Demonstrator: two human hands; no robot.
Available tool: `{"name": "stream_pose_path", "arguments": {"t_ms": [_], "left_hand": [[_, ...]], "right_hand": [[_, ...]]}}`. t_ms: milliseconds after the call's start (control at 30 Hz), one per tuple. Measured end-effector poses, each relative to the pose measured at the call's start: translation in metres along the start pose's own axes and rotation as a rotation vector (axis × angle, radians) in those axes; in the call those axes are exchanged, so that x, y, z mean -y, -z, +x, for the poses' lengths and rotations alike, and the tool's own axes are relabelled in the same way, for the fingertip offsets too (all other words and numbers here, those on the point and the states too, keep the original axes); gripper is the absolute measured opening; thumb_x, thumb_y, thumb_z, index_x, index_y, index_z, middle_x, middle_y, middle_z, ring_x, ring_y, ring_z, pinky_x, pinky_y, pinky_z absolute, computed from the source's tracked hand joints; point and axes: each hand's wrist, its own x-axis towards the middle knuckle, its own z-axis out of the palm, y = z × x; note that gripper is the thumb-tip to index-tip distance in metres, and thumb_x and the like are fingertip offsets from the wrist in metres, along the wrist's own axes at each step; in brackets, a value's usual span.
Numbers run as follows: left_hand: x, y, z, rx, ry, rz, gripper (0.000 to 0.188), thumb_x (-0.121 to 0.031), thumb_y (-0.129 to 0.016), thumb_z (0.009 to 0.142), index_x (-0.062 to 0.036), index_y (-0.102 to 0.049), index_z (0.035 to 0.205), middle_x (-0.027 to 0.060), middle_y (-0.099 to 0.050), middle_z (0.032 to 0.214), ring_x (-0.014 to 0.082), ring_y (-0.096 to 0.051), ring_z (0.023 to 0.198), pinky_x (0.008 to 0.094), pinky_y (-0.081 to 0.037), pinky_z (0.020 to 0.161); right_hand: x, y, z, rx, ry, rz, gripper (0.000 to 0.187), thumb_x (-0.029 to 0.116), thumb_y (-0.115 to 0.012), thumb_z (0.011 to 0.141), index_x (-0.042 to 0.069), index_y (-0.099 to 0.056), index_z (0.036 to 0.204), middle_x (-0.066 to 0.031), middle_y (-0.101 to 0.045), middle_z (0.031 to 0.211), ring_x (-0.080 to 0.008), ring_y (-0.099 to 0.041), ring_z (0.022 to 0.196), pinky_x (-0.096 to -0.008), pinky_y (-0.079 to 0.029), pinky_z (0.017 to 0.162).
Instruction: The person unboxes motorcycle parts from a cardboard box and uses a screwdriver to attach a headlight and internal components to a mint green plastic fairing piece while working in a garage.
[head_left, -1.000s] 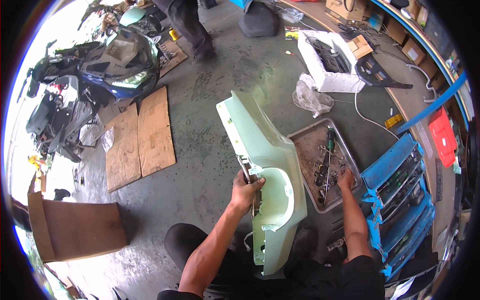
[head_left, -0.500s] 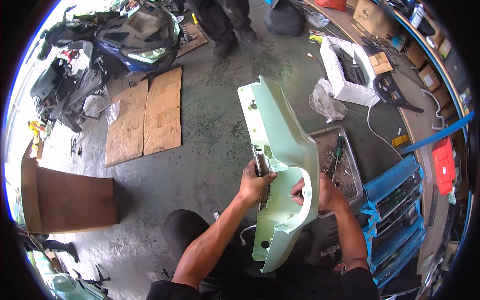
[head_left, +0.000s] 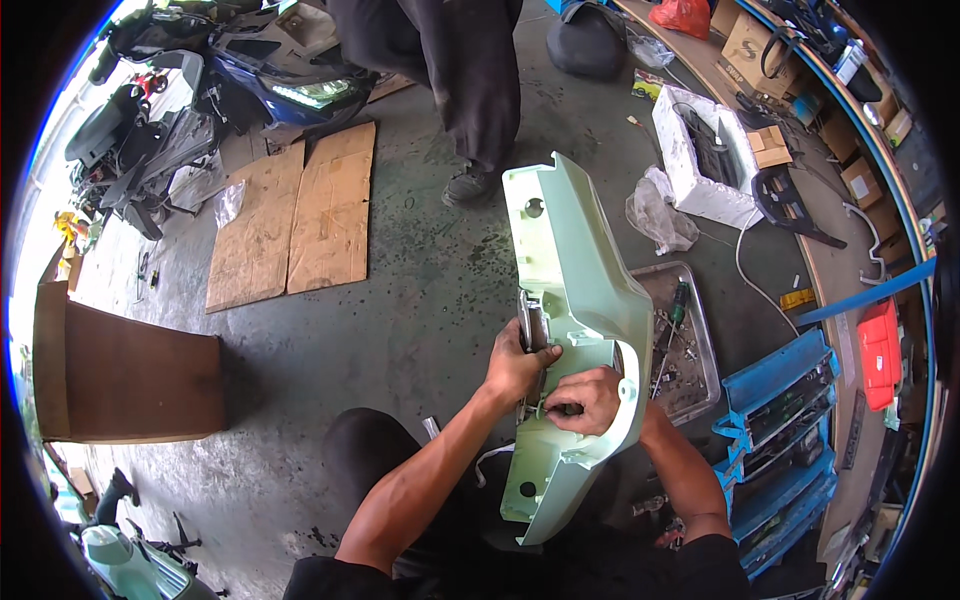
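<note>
A pale green moulded plastic panel (head_left: 590,250), like a scooter fairing, stands lengthwise before me with its hollow inner side turned left. My left hand (head_left: 515,368) is closed around its left edge, the thumb pressing on a shiny grey strip-like part (head_left: 534,325) seated there. Inside the curved hollow, my right hand (head_left: 590,400) has reached through the rounded opening at the panel's right. Its fingers are curled and pinched against the inner edge, just below my left thumb. Whatever sits between those fingertips is too small or hidden to make out.
To the right lies a metal tray (head_left: 708,350) with a green-handled screwdriver (head_left: 680,303) and small parts. A blue tool rack (head_left: 780,385) stands nearer. Flattened cardboard (head_left: 330,215), a cardboard box (head_left: 145,375) and a partly stripped scooter (head_left: 290,80) are left. Ahead, a person's legs (head_left: 470,80) stand close.
My right hand has moved left, from the panel's right rim into the hollow beside my left hand. The panel has shifted slightly right in view. The person ahead has stepped closer.
</note>
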Motion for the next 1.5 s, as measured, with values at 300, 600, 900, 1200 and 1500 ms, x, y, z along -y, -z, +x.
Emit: {"name": "stream_pose_path", "arguments": {"t_ms": [300,600,900,1200,1500], "left_hand": [[0.01,0.002,0.005,-0.022,-0.015,-0.073,0.036,-0.005,-0.076,0.078,0.0002,-0.055,0.107,0.0051,-0.063,0.09,0.0142,-0.058,0.082,0.0314,-0.05,0.075],[0.011,0.0,0.005,-0.045,-0.017,-0.021,0.035,-0.005,-0.076,0.077,0.0005,-0.056,0.105,0.005,-0.062,0.089,0.0138,-0.057,0.08,0.0308,-0.05,0.075],[0.009,0.002,0.005,-0.04,0.014,0.046,0.033,0.003,-0.069,0.082,-0.0013,-0.053,0.11,0.0032,-0.061,0.094,0.0123,-0.058,0.084,0.0287,-0.05,0.076],[0.006,0.001,0.003,-0.041,0.023,0.052,0.032,0.003,-0.069,0.082,-0.0019,-0.054,0.11,0.0031,-0.061,0.094,0.0128,-0.058,0.083,0.0299,-0.049,0.076],[0.009,0.002,0.004,-0.053,0.031,0.074,0.032,0.003,-0.069,0.082,-0.0011,-0.054,0.11,0.0041,-0.062,0.095,0.0136,-0.059,0.084,0.0303,-0.05,0.077]], "right_hand": [[-0.002,-0.003,-0.001,-0.068,0.053,0.027,0.011,0.008,-0.072,0.075,0.005,-0.07,0.086,-0.0067,-0.066,0.075,-0.023,-0.065,0.065,-0.0321,-0.053,0.06],[-0.004,-0.005,-0.006,-0.058,-0.007,0.01,0.011,0.012,-0.073,0.077,0.005,-0.07,0.085,-0.0094,-0.068,0.077,-0.0261,-0.066,0.068,-0.0355,-0.053,0.063],[-0.007,-0.009,-0.006,-0.073,0.026,-0.015,0.013,0.016,-0.073,0.079,0.005,-0.071,0.085,-0.0097,-0.067,0.075,-0.0268,-0.066,0.069,-0.0363,-0.053,0.066],[-0.006,-0.012,-0.006,-0.119,0.026,0.019,0.012,0.014,-0.075,0.075,0.006,-0.07,0.083,-0.0078,-0.066,0.074,-0.0249,-0.065,0.067,-0.0346,-0.052,0.065],[-0.003,-0.008,-0.006,-0.1,0.045,-0.076,0.012,0.017,-0.075,0.076,0.007,-0.071,0.082,-0.0069,-0.065,0.072,-0.0256,-0.063,0.065,-0.0362,-0.051,0.064]]}}
